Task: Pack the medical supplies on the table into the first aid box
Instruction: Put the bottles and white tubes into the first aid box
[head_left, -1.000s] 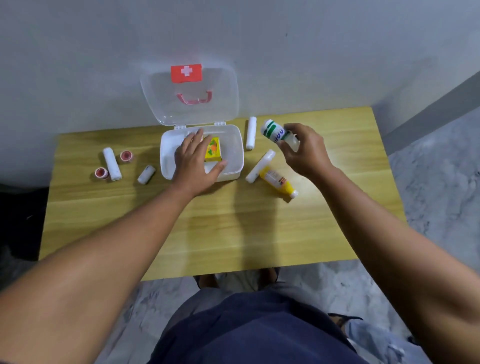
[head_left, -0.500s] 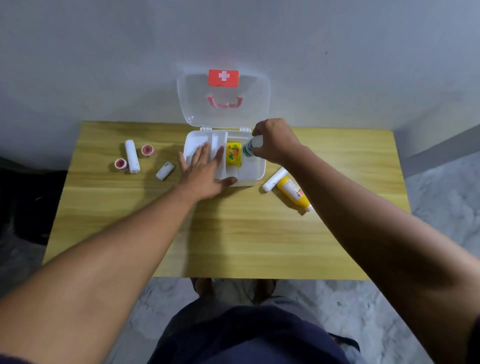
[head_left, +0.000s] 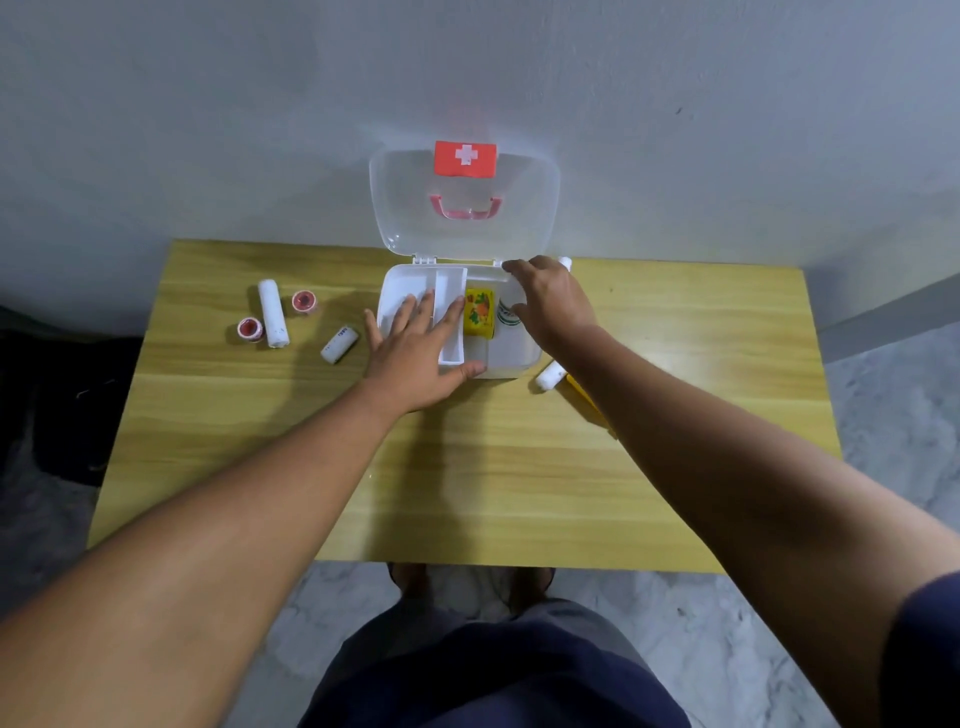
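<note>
The white first aid box (head_left: 519, 364) stands open at the back of the table, its clear lid (head_left: 462, 208) up against the wall. A small yellow box (head_left: 479, 312) lies inside, and a white and green bottle (head_left: 506, 314) lies right of it. My right hand (head_left: 550, 301) is over that bottle with fingers stretched toward the back rim, covering most of it. My left hand (head_left: 415, 353) lies flat with spread fingers on the box's left half and its white inner tray (head_left: 451, 332).
Left of the box lie a long white roll (head_left: 273, 319), two red-cored tape rolls (head_left: 303, 301) (head_left: 250, 329) and a short white roll (head_left: 339, 344). On the right are a white roll (head_left: 549, 375), a yellow tube (head_left: 576, 387) mostly under my forearm, and another roll (head_left: 565, 262).
My right hand carried the white and green bottle from above the table into the box; the bottle now lies beside the yellow box and the fingers have loosened. My left hand stayed on the box.
</note>
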